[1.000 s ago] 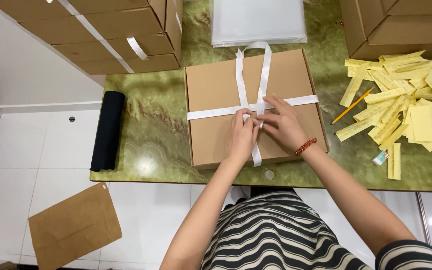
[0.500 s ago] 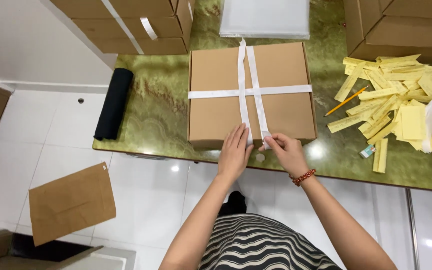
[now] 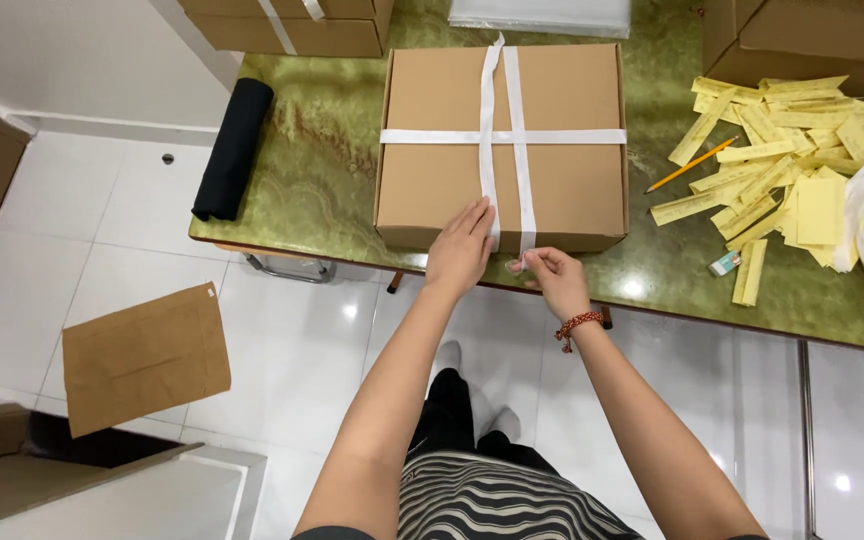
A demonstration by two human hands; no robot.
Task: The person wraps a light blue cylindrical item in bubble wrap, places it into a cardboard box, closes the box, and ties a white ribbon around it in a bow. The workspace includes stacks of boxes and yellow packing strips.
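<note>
Left hand [image 3: 460, 250] flat, fingers extended, pressing white ribbon [image 3: 512, 140] against near edge of cardboard box [image 3: 502, 140] on green table [image 3: 322, 170]. Right hand [image 3: 550, 276] pinches ribbon end below edge. Risk: pinch slips, ribbon slackens, crossing shifts off centre.

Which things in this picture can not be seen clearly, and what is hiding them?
- Head view: the white ribbon ends at the near edge of the brown cardboard box are covered by the left hand and right hand; its grip is unclear.
- The clear plastic sheet and upper cardboard boxes are cut by the top edge.
- The small object by the yellow paper strips is too small to identify.
</note>
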